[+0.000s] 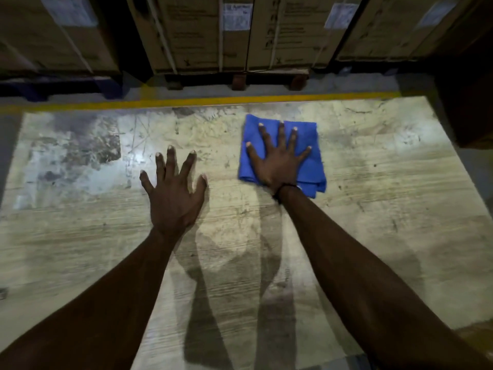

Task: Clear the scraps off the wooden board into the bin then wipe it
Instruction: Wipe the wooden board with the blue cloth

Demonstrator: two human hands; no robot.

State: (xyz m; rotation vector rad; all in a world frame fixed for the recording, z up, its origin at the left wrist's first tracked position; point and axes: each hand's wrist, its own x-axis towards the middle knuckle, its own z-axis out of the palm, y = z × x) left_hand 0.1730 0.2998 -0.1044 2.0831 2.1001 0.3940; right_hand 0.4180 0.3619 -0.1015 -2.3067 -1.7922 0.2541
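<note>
A large pale wooden board [373, 182], scratched and stained, fills most of the view. A folded blue cloth [306, 134] lies flat on it toward the far right of centre. My right hand [278, 161] presses down on the cloth with its fingers straight and spread. My left hand [173, 193] rests flat on the bare board to the left of the cloth, fingers spread, holding nothing. I see no scraps on the board, and no bin is in view.
Beyond the board's far edge runs a yellow floor line [186, 102]. Behind it, strapped cardboard boxes [208, 33] stand on pallets. A dark brown object [469, 108] rises at the board's far right corner.
</note>
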